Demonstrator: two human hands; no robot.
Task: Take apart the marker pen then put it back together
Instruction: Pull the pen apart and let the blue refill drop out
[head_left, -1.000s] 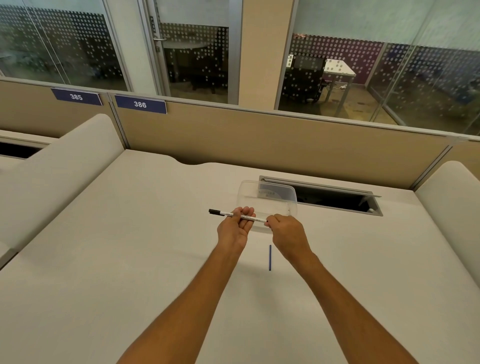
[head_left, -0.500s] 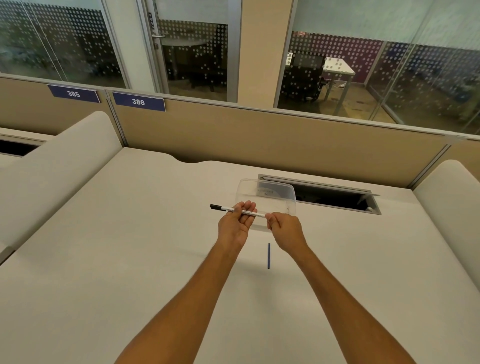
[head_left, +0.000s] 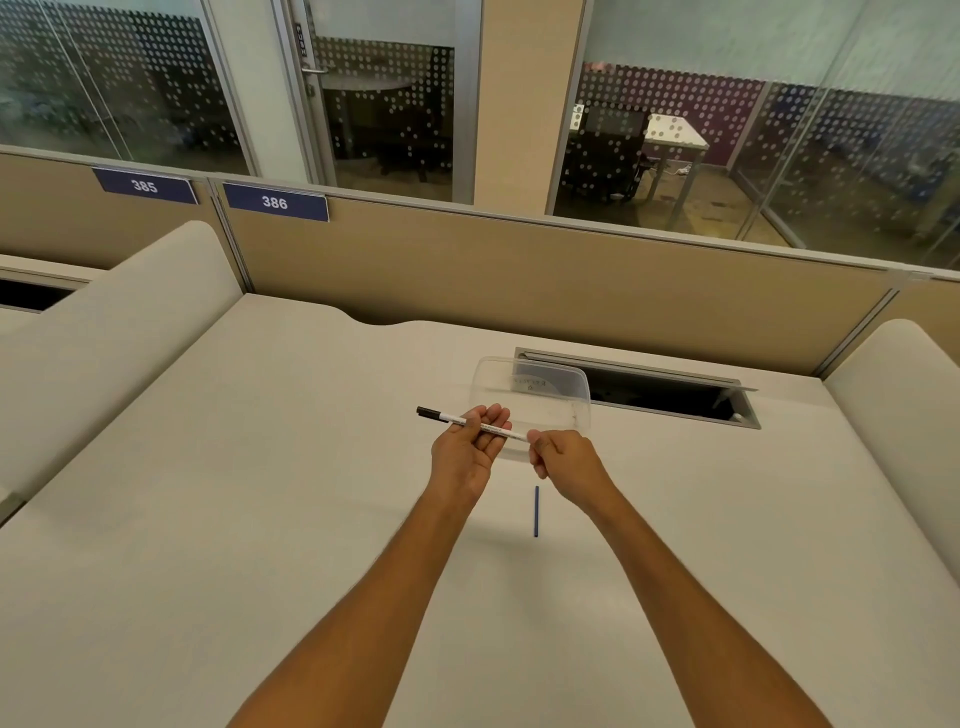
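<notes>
The marker pen (head_left: 467, 422) lies across both hands, above the surface (head_left: 208, 519). The left hand (head_left: 467, 452) is on the left and holds the pen's middle. The right hand (head_left: 563, 462) is on the right, at the pen's right end. The pen's far end sticks out to the left. A thin stick (head_left: 536, 511) lies on the surface, near and between the two wrists. A box (head_left: 535, 387) sits on the surface just behind the hands. Behind the box, to the right, is a slot (head_left: 670, 397) in the surface.

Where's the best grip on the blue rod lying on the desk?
Pinch the blue rod at mid-length from above, fingers closing across it from left and right. It lies flat on the desk, pointing away from the person, thin and bare all round. The right hand is probably nearer.
</notes>
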